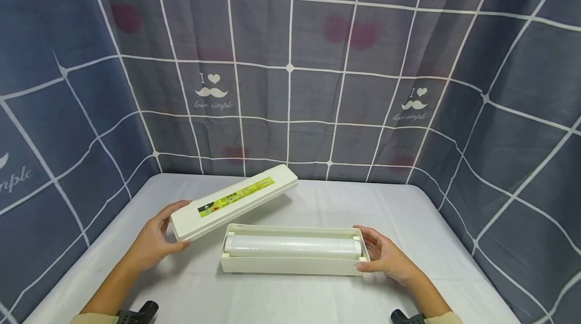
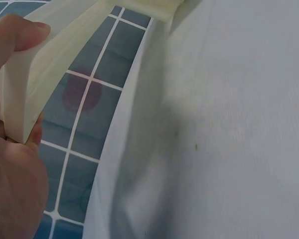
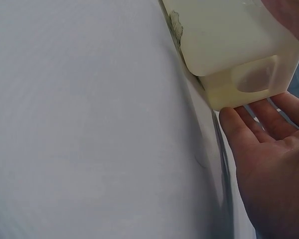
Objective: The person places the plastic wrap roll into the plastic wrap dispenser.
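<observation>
A long white lid (image 1: 268,190) with a green-and-yellow label (image 1: 236,197) is held by its left end in my left hand (image 1: 152,240). It tilts up toward the back right, above the table. In the left wrist view my thumb presses one side of the lid (image 2: 74,37), with fingers around the other. Nearer me, an uncovered white cling film box (image 1: 290,266) lies lengthwise on the table. Inside it sits a roll of clear cling film (image 1: 295,247). My right hand (image 1: 392,261) grips the box's right end, thumb on the front wall and fingers behind.
A white cloth (image 1: 281,299) covers the table. Dark grey curtains (image 1: 313,92) with white grid lines surround it at the back, left and right. A black strap device (image 1: 138,311) is worn on the left wrist, another (image 1: 406,318) on the right.
</observation>
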